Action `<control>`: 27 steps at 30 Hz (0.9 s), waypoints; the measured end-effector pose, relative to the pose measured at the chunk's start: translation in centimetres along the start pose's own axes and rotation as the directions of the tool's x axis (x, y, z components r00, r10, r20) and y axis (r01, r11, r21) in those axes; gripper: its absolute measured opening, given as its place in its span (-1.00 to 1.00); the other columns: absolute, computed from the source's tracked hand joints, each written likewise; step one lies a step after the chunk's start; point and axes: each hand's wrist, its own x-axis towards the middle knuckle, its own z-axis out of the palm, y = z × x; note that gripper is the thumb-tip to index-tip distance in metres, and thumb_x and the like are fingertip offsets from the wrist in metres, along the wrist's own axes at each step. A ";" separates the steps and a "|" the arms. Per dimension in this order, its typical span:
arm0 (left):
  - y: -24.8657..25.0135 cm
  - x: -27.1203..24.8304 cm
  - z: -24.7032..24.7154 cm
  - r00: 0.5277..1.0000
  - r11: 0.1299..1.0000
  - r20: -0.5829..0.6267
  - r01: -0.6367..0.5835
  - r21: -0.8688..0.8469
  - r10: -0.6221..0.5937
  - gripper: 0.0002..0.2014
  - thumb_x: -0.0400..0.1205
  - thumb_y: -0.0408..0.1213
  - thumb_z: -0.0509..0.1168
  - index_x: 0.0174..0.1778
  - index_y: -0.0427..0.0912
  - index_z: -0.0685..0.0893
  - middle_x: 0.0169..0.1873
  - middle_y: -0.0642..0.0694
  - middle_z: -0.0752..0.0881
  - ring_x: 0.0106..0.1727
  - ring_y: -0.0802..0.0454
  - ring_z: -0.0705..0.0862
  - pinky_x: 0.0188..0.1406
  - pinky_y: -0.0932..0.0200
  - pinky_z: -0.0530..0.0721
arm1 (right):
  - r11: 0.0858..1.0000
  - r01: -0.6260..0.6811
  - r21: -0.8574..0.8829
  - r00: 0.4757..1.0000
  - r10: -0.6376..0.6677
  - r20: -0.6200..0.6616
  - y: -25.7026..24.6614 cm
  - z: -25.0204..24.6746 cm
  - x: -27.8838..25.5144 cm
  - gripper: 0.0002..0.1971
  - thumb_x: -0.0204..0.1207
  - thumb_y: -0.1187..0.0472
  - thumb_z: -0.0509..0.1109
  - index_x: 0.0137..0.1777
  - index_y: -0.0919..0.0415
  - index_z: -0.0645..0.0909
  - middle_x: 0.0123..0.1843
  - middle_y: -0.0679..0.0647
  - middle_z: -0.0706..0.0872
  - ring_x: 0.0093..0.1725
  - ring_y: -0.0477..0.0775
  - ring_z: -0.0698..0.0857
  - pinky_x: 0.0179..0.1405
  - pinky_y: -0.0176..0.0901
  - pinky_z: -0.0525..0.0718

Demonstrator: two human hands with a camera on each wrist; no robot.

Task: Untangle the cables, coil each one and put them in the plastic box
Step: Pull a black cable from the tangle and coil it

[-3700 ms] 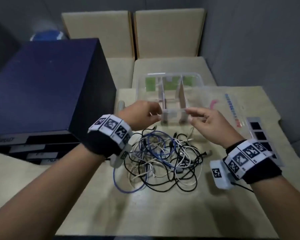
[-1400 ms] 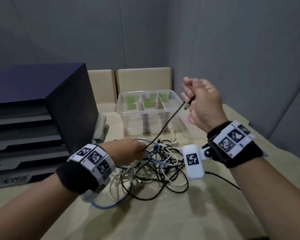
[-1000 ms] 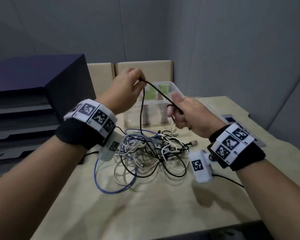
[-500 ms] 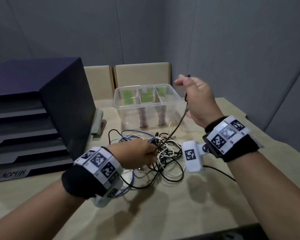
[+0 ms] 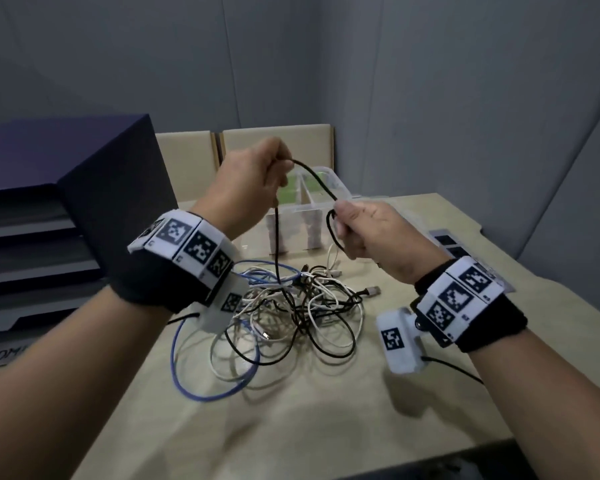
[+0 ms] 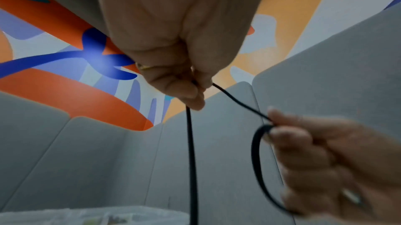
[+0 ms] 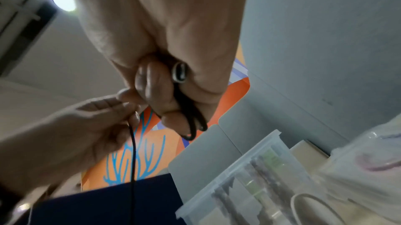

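Note:
A tangle of black, white and blue cables [image 5: 291, 306] lies on the beige table [image 5: 326, 410]. One black cable [image 5: 277, 244] rises out of it. My left hand [image 5: 257, 178] pinches that cable high above the pile; the left wrist view shows the left hand [image 6: 186, 81] with the black cable [image 6: 192, 160] hanging below. My right hand [image 5: 364, 226] grips a small loop of the same cable, and the right wrist view shows the right hand [image 7: 171, 81] with the cable's metal plug [image 7: 180, 72] inside it. The clear plastic box [image 5: 312, 216], with dividers, stands behind the hands.
A dark stack of document trays [image 5: 66, 216] stands at the left of the table. A clear lid [image 5: 471, 258] lies at the right by the box. Two beige chair backs [image 5: 274, 150] and grey partition walls close the far side.
My left hand has come up from the pile, drawing the black cable upward. My right hand has dropped lower and towards the left hand, now gripping a loop of that cable.

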 end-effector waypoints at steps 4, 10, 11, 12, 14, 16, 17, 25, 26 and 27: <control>-1.2 -1.2 2.9 0.966 0.989 0.239 0.076 0.125 -0.104 -0.88 0.73 -0.20 0.11 0.02 -0.08 0.54 -0.26 0.03 0.66 -0.38 0.10 0.63 -0.40 0.19 0.59 | 0.940 0.086 0.331 0.992 -0.050 -0.115 -1.8 -1.4 0.1 -0.60 0.75 0.05 0.01 -0.32 0.15 0.40 -0.63 -0.07 0.28 -0.64 -0.06 0.20 -0.52 -0.21 0.35; -2.7 -6.2 7.1 0.745 0.979 0.641 0.081 0.189 -0.186 -0.84 0.73 -0.24 0.10 -0.12 -0.17 0.52 -0.22 -0.10 0.72 -0.46 0.06 0.69 -0.54 0.26 0.61 | 0.742 0.233 0.628 0.945 -0.020 -0.326 -2.6 -2.8 1.0 -0.63 0.75 0.08 0.02 -0.19 0.22 0.49 0.16 0.39 0.73 0.03 0.23 0.80 -0.16 -0.10 0.71; -2.9 -6.8 7.2 0.695 0.980 0.692 0.104 0.169 -0.193 -0.84 0.73 -0.27 0.08 -0.14 -0.17 0.50 -0.23 -0.12 0.73 -0.45 0.03 0.71 -0.53 0.26 0.63 | 0.744 0.247 0.621 0.935 -0.015 -0.354 -2.4 -2.8 1.2 -0.65 0.75 0.12 0.03 -0.17 0.26 0.52 0.25 0.48 0.65 0.18 0.32 0.73 0.01 -0.02 0.68; -2.9 -7.1 7.1 0.664 0.981 0.722 0.127 0.147 -0.194 -0.84 0.73 -0.30 0.07 -0.13 -0.19 0.49 -0.21 -0.15 0.73 -0.43 0.01 0.73 -0.51 0.25 0.66 | 0.794 0.253 0.552 0.919 -0.018 -0.395 -2.0 -2.8 1.5 -0.66 0.75 0.15 0.06 -0.16 0.27 0.56 0.25 0.51 0.63 0.23 0.35 0.69 0.10 0.02 0.63; -2.7 -7.0 6.4 0.684 0.982 0.705 0.142 0.122 -0.186 -0.85 0.73 -0.30 0.08 -0.10 -0.22 0.51 -0.21 -0.18 0.73 -0.40 0.00 0.75 -0.45 0.23 0.70 | 0.974 0.158 0.162 0.885 -0.067 -0.460 -1.0 -2.7 1.6 -0.68 0.74 0.16 0.10 -0.16 0.16 0.62 0.00 0.13 0.81 0.01 0.00 0.78 0.09 0.02 0.65; -2.1 -6.0 5.2 0.771 0.988 0.620 0.085 0.127 -0.146 -0.84 0.72 -0.27 0.12 -0.09 -0.21 0.55 -0.28 -0.09 0.71 -0.37 0.03 0.76 -0.38 0.18 0.73 | 0.958 0.006 -0.288 0.911 -0.123 -0.393 -0.2 -2.4 1.2 -0.71 0.72 0.14 0.12 -0.13 0.09 0.65 -0.43 -0.22 0.69 -0.39 -0.34 0.63 -0.20 -0.24 0.55; -1.7 -5.4 4.6 0.812 0.990 0.571 0.054 0.130 -0.120 -0.84 0.72 -0.26 0.13 -0.11 -0.19 0.56 -0.31 -0.05 0.69 -0.36 0.04 0.76 -0.34 0.17 0.74 | 0.902 -0.036 -0.430 0.936 -0.120 -0.330 0.2 -2.1 1.1 -0.72 0.71 0.15 0.13 -0.11 0.10 0.66 -0.48 -0.20 0.60 -0.45 -0.31 0.57 -0.32 -0.25 0.47; 1.5 -1.7 0.8 0.991 0.979 0.105 -0.106 0.175 0.088 -0.86 0.68 -0.26 0.21 0.00 -0.17 0.68 -0.30 -0.09 0.71 -0.33 0.00 0.71 -0.25 0.13 0.67 | 0.942 -0.049 -0.331 0.998 0.032 -0.057 0.6 -1.0 -0.5 -0.60 0.69 -0.04 0.13 -0.26 0.15 0.60 -0.63 -0.15 0.48 -0.52 -0.12 0.46 -0.54 -0.43 0.37; 1.3 -1.4 0.9 0.991 0.972 0.067 -0.131 0.194 0.120 -0.85 0.68 -0.26 0.22 0.01 -0.18 0.69 -0.26 -0.12 0.73 -0.29 -0.06 0.71 -0.22 0.08 0.67 | 0.947 -0.024 -0.322 1.000 0.016 -0.027 0.3 -1.0 -0.6 -0.63 0.67 -0.02 0.19 -0.31 0.13 0.58 -0.64 -0.18 0.49 -0.55 -0.18 0.43 -0.55 -0.46 0.36; 1.0 -1.2 1.1 0.989 0.964 0.055 -0.147 0.222 0.138 -0.84 0.68 -0.25 0.22 0.03 -0.18 0.69 -0.20 -0.15 0.74 -0.25 -0.09 0.70 -0.18 0.05 0.67 | 0.954 -0.002 -0.300 1.000 -0.002 -0.012 0.2 -0.9 -0.6 -0.64 0.67 0.03 0.22 -0.36 0.11 0.55 -0.64 -0.19 0.49 -0.57 -0.23 0.41 -0.55 -0.46 0.36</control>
